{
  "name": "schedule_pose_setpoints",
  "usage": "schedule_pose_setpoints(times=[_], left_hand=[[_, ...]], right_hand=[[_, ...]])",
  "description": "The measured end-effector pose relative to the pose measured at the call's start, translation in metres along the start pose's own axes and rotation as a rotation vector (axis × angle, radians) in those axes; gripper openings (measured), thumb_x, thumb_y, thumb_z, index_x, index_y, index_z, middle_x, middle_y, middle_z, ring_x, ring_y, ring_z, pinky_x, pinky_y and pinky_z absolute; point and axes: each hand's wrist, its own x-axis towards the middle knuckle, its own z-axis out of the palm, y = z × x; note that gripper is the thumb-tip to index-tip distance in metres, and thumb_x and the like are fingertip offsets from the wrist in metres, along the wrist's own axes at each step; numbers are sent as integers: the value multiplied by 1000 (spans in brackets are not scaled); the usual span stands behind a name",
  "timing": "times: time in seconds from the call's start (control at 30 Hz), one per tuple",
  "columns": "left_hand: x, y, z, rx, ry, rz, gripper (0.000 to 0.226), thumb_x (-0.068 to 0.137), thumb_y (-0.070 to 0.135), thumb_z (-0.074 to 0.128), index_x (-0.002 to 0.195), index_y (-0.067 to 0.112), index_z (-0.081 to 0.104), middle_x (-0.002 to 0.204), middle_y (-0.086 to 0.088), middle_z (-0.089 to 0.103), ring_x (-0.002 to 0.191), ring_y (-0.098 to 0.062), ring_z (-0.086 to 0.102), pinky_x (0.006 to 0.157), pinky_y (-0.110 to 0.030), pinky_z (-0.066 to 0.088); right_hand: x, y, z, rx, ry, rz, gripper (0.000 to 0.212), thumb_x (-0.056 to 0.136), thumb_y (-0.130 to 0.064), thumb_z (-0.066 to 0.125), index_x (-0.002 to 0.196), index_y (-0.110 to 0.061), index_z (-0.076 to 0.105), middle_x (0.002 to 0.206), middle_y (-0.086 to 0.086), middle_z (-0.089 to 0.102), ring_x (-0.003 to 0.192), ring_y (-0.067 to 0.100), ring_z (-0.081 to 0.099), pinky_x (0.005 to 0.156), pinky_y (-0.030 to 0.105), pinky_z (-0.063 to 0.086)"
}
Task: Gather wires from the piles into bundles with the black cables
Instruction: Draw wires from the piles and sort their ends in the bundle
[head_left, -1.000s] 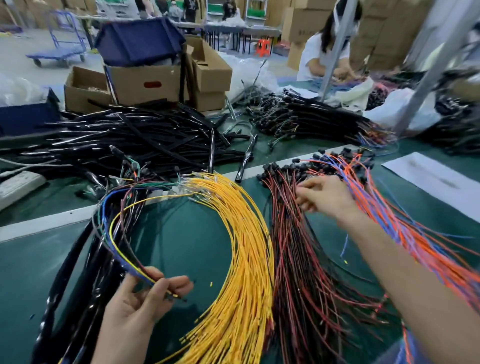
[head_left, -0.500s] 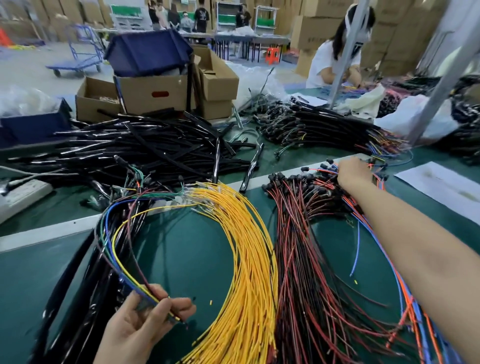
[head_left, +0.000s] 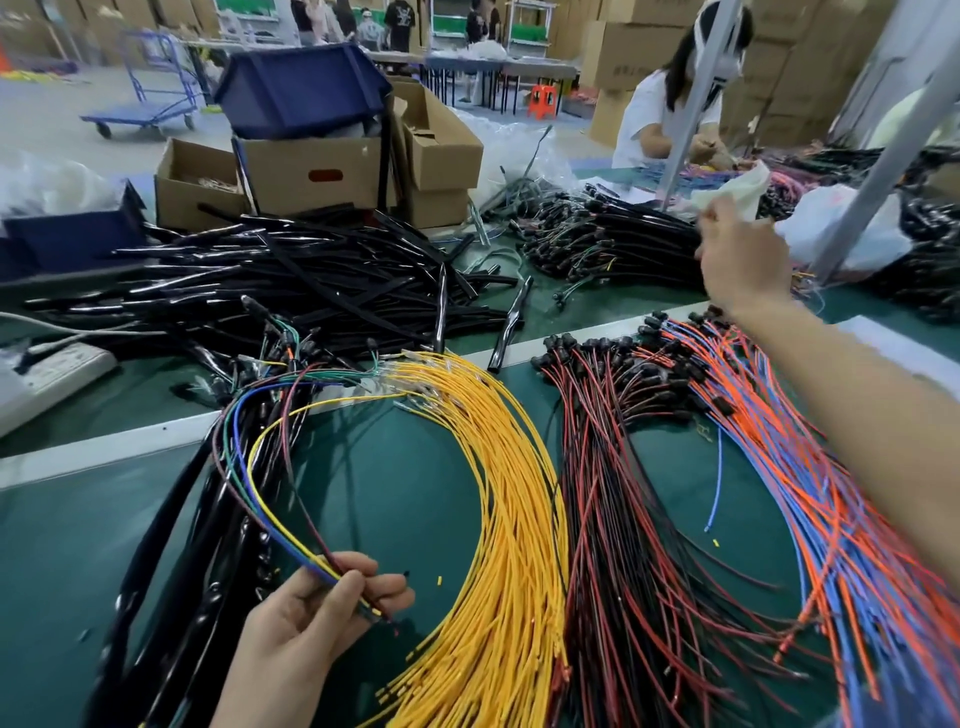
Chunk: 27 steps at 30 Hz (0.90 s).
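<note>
My left hand (head_left: 306, 634) pinches the ends of a thin bundle of blue, yellow, green and purple wires (head_left: 249, 467) that arcs up along the black cables (head_left: 171, 545) at the left. On the green mat lie a yellow wire pile (head_left: 514, 493), a red-and-black wire pile (head_left: 613, 493) and an orange-and-blue wire pile (head_left: 810, 493). My right hand (head_left: 743, 265) is stretched far out over the back pile of black cables with connectors (head_left: 623, 239). It is blurred, and I cannot make out its grip.
A heap of black tubing (head_left: 311, 291) lies behind the wires. Cardboard boxes (head_left: 311, 171) and a blue bin (head_left: 301, 88) stand at the back. A power strip (head_left: 47, 379) sits far left. A slanted metal pole (head_left: 883, 156) and a person (head_left: 665, 114) are at the back right.
My right hand left the red-and-black and orange-and-blue piles and reached further back to the far black cable pile. My left hand kept its hold on the thin bundle.
</note>
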Motion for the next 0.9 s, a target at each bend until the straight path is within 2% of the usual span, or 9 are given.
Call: schedule_pose_setpoints(times=[0.1,0.13,0.2,0.3,0.43,0.53,0.63,0.8,0.9], left_hand=[[1,-2,0,-20,10,-3,14,90,-5,43,89,-11,56,79,-33,67,75,-45,69,63,-31,59],[1,-2,0,-18,6,-8,13,88,-1,46,89,-10,55,81,-33,68,77,-45,69,64,-30,59],[1,-2,0,-13,2,-14,19,81,8,51,90,-8,56,84,-31,69,79,-44,69,64,-29,58],[1,-2,-1,-15,8,-20,21,79,12,53,90,-6,56,86,-29,69,82,-43,69,66,-30,58],[-2,3,-1,-28,-12,-35,18,83,10,52,91,-4,57,87,-26,70,85,-41,70,68,-29,58],[-6,9,2,-17,-38,-72,13,91,3,45,92,-5,55,90,-27,70,84,-37,71,66,-26,57],[-9,14,6,-32,-62,-108,13,93,0,42,90,-5,53,90,-28,70,84,-37,71,68,-28,57],[-13,20,10,-103,-97,-175,15,95,-2,38,88,-4,51,96,-29,69,89,-37,70,67,-27,57],[-14,20,8,-86,-114,-199,20,97,-1,37,106,-5,54,95,-28,70,87,-35,70,69,-29,57]], right_hand=[[2,-39,-44,341,349,-208,32,103,-25,31,112,-4,53,72,2,62,64,23,60,56,32,32],[4,-55,-59,557,399,-224,31,103,-27,30,105,-6,52,68,-14,56,59,6,57,54,28,37],[1,-88,-83,894,414,-169,20,102,-26,29,98,-15,45,58,-22,49,52,-9,52,54,14,40],[-16,-134,-99,1303,202,-78,23,104,-21,31,88,-13,44,49,-18,55,41,-4,48,45,14,38],[-59,-186,-89,1642,-384,-19,15,103,-21,36,91,-17,43,50,-6,55,40,11,40,34,17,27],[-98,-217,-62,1680,-764,3,18,103,-16,36,86,-17,43,46,0,51,32,10,36,34,12,26],[-132,-238,-30,1583,-962,-18,17,103,-14,36,88,-15,44,48,4,53,30,11,37,34,13,28],[-156,-260,2,1430,-993,-83,17,103,-14,37,87,-18,44,50,4,56,31,11,40,35,14,29],[-154,-264,10,1373,-937,-108,18,102,-13,38,86,-19,45,49,4,57,30,11,41,34,14,30]])
